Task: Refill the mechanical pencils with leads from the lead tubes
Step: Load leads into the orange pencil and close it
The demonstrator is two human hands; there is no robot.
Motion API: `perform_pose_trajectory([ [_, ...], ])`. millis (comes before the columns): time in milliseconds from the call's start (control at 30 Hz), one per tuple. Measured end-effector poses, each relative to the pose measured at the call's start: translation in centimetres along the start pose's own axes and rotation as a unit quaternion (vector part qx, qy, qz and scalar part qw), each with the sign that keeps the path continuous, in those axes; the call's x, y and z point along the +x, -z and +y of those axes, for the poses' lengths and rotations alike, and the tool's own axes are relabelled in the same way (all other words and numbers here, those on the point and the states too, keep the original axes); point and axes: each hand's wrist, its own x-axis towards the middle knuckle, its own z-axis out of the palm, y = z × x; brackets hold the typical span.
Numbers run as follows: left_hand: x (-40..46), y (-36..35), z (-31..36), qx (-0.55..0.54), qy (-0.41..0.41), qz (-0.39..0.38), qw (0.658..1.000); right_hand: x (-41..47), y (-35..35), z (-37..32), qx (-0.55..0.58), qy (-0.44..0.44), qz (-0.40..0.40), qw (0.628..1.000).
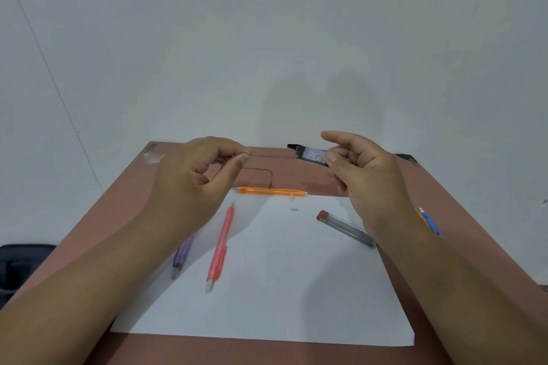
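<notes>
My left hand pinches a thin grey lead between thumb and forefinger, held level above the table. The lead's far end sits at the mouth of a black-capped lead tube, which my right hand grips. On the white paper lie an orange pencil, a red pencil and a purple pencil partly under my left forearm. A second lead tube with a red cap rests on the paper by my right wrist. A small white eraser piece lies below the orange pencil.
A blue pencil lies on the brown table at the right, partly behind my right arm. A wall stands right behind the table's far edge. A dark bag sits off the table at the left.
</notes>
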Motion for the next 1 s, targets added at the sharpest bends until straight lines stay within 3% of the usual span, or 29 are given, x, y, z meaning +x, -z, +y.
perform_pose_trajectory([
  [1000,0.11,0.13,-0.14,0.002,-0.016,-0.021,1.000,0.03,0.11,-0.15,-0.005,0.015,0.008,1.000],
])
